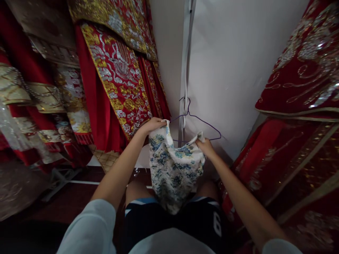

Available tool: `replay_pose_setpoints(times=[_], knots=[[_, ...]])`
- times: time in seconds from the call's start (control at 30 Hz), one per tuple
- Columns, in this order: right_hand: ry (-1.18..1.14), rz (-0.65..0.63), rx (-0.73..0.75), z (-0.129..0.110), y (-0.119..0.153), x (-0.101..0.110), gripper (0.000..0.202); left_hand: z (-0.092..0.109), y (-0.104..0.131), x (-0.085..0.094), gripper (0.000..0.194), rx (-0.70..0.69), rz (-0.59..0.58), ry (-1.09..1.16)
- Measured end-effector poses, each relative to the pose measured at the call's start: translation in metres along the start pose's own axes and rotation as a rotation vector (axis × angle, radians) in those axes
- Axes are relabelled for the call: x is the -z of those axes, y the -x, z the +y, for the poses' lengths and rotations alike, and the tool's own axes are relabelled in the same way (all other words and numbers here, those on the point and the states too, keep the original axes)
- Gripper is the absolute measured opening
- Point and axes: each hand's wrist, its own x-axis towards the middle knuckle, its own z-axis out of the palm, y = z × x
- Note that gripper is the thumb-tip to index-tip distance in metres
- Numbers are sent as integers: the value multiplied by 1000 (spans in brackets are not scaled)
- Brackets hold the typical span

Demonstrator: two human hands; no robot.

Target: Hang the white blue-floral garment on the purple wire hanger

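A white garment with a blue-green floral print point(176, 169) hangs stretched between my two hands. My left hand point(155, 125) grips its upper left edge, fingers closed on the cloth. The upper right edge is pinched in my right hand point(206, 146). Just behind the cloth, a thin purple wire hanger point(209, 125) hangs by its hook from a white strap or pole by the wall. The garment's top partly covers the hanger's lower bar. The lower end of the cloth droops over the dark shorts.
Red embroidered costumes with gold and silver point(124, 70) hang at the left. More red sequined clothing point(304, 74) hangs close on the right. A white pole point(185, 53) stands against the pale wall point(227, 60). A metal rack foot point(59, 180) rests on the floor at lower left.
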Motion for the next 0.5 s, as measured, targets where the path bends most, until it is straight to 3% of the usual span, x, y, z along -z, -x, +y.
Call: replay_pose_setpoints(times=[0.1, 0.2, 0.27, 0.33, 0.4, 0.5], knots=[[21, 14, 71, -4, 11, -8, 34, 7, -8, -12, 11, -142, 173, -343], [-28, 56, 250, -5, 20, -6, 27, 1, -4, -22, 19, -268, 398, -402], [-74, 182, 345, -1, 21, 6, 34, -8, 1, -25, 23, -326, 487, -380], [-82, 363, 358, 5, 17, 27, 52, -17, 5, -25, 21, -363, 499, -364], [-42, 450, 321, 12, 6, 52, 64, -22, 7, -23, 23, -388, 479, -386], [60, 325, 261, 19, -14, 88, 51, -22, 6, -19, 32, -411, 449, -436]])
